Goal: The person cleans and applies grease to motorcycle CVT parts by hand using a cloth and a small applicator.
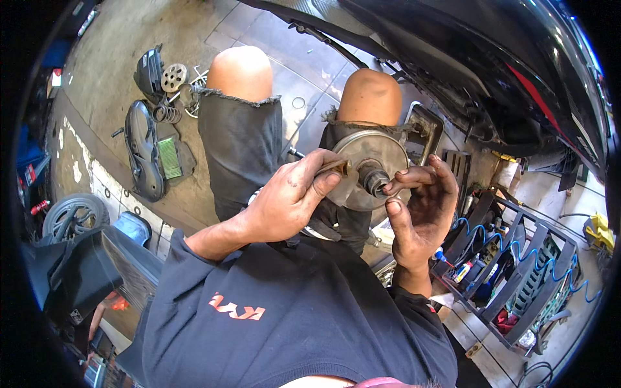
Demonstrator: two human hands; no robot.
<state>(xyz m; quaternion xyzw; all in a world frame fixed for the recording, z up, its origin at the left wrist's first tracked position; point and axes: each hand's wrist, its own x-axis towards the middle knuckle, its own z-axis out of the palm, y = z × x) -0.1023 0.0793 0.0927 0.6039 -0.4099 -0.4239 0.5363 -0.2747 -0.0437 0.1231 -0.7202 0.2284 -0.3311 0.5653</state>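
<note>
A round metal pulley face (382, 146) with a protruding central hub (373, 178) rests over my right thigh, its hub facing up. My left hand (301, 194) pinches a small brownish object (345, 168) between thumb and fingers, just left of the hub; its exact kind is unclear. My right hand (422, 208) is at the hub's right side, with fingertips touching or very near the open end of the hub and the other fingers raised. Whether a tiny part sits between its thumb and finger cannot be told.
A scooter's dark body (465, 63) stands at upper right. A black tool rack (524, 271) with bottles and a coiled blue hose is at lower right. On the floor at left lie a black engine cover (141, 150), a green air filter (170, 158), a spring (167, 114) and a perforated clutch bell (174, 77).
</note>
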